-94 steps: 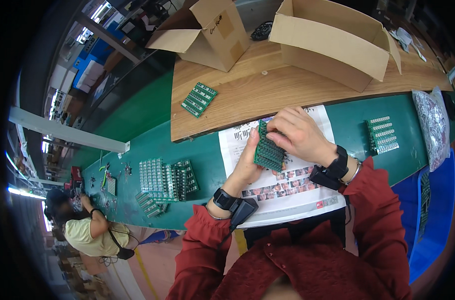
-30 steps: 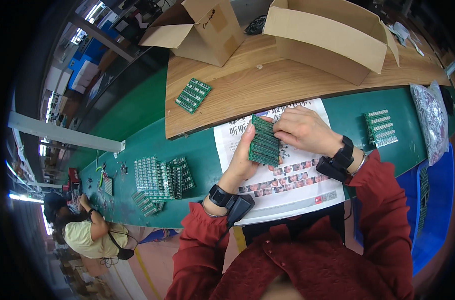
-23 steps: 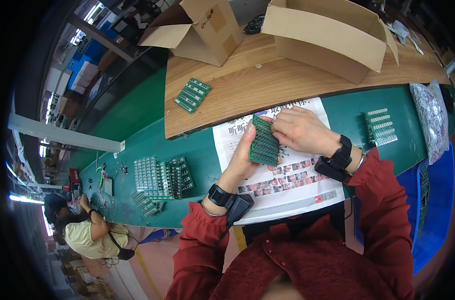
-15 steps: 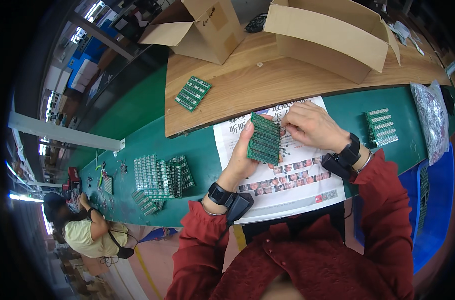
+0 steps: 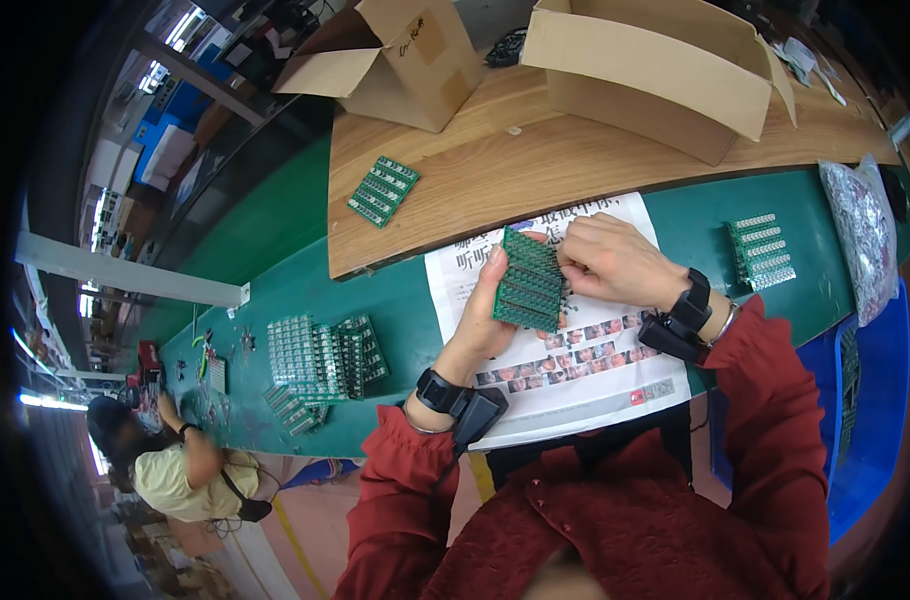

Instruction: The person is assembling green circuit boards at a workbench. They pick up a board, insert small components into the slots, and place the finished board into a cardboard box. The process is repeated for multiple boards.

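Note:
My left hand (image 5: 487, 318) holds a green circuit board panel (image 5: 528, 281) upright over a sheet of newspaper (image 5: 575, 350) on the green bench. The fingers of my right hand (image 5: 611, 262) press against the panel's right edge, near its top. Both wrists wear black bands, and my sleeves are dark red. Whether the right fingers pinch a small part is too small to tell.
Stacks of green panels (image 5: 320, 355) lie to the left on the green bench (image 5: 405, 330). Another panel (image 5: 383, 190) rests on the wooden shelf, and a populated panel (image 5: 761, 251) lies at the right. Two open cardboard boxes (image 5: 665, 70) stand behind. A silver bag (image 5: 861, 236) sits far right. Another person (image 5: 170, 465) works at lower left.
My right hand has slid a little to the right along the panel and back to its edge. The left hand keeps the panel in nearly the same place.

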A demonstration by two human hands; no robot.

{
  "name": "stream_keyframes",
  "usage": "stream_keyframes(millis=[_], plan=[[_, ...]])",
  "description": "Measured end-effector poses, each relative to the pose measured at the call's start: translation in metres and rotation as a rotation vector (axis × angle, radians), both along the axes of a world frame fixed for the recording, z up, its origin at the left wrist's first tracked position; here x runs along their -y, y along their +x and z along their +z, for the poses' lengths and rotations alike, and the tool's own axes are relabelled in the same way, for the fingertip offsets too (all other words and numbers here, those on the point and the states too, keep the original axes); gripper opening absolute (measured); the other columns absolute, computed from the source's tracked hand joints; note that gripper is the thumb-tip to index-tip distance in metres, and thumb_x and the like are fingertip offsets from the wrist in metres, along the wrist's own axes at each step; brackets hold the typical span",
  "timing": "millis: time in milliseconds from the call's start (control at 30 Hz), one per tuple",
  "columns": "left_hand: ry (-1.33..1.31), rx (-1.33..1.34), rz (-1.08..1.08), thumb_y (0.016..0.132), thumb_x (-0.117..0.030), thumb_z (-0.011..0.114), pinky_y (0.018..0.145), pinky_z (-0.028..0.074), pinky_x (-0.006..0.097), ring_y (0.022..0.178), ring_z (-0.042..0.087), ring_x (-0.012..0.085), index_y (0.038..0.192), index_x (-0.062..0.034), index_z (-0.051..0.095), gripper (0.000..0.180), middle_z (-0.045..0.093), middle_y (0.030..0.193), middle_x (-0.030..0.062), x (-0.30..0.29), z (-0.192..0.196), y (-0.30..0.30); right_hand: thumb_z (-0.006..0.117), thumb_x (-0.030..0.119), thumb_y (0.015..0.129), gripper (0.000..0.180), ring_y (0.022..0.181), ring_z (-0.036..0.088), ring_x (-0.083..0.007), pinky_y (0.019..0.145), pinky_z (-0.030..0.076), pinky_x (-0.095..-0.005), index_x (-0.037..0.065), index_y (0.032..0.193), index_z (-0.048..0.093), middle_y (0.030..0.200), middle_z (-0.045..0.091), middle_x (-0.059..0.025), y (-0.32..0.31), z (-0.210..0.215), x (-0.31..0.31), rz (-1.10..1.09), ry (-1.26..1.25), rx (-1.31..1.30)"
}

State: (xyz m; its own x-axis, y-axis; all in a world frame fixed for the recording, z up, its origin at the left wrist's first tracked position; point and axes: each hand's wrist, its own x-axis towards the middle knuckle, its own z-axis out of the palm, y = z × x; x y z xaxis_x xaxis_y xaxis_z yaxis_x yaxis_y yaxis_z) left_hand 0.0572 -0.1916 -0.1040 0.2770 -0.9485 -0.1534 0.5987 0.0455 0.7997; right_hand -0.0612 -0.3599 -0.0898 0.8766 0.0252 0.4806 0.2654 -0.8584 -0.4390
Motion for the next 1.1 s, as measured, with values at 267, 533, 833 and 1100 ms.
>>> stream_keyframes(millis=[267,533,833,1100], plan=[[0.001,0.004,0.036,0.093,-0.059,0.032,0.041,0.052,0.032,0.066,0.066,0.0326,0.129,-0.0078,0.038,0.062,0.06,0.102,0.0168,-0.001,-0.003,0.001,0.068,0.009,0.072,0.015,0.075,0.056,-0.0236,0.071,0.043,-0.0352,0.007,0.08,0.056,0.077,0.054,-0.0056,-0.001,0.005,-0.004,0.014,-0.003,0.076],[0.001,0.008,0.05,0.094,-0.06,0.032,0.042,0.051,0.032,0.065,0.066,0.032,0.129,-0.0085,0.037,0.062,0.06,0.101,0.0168,0.0,0.0,0.0,0.068,0.016,0.076,0.015,0.08,0.057,-0.0196,0.072,0.043,-0.033,0.006,0.079,0.057,0.079,0.054,-0.0045,0.002,0.001,-0.011,-0.052,-0.227,0.061],[-0.024,0.04,0.012,0.094,-0.058,0.031,0.042,0.05,0.032,0.064,0.066,0.0313,0.129,-0.0084,0.037,0.061,0.06,0.101,0.0172,-0.001,-0.003,0.002,0.067,0.012,0.074,0.014,0.075,0.057,-0.024,0.067,0.044,-0.0362,0.006,0.075,0.054,0.075,0.053,-0.0066,0.006,-0.006,-0.009,0.011,-0.066,0.071],[-0.022,0.031,-0.002,0.093,-0.06,0.035,0.046,0.05,0.028,0.069,0.066,0.0231,0.13,-0.0111,0.035,0.061,0.058,0.103,0.0118,0.0,0.002,-0.001,0.07,0.011,0.073,0.016,0.072,0.056,-0.0253,0.066,0.045,-0.0363,0.006,0.079,0.056,0.077,0.054,-0.0067,0.002,0.0,0.0,0.029,0.025,0.081]])
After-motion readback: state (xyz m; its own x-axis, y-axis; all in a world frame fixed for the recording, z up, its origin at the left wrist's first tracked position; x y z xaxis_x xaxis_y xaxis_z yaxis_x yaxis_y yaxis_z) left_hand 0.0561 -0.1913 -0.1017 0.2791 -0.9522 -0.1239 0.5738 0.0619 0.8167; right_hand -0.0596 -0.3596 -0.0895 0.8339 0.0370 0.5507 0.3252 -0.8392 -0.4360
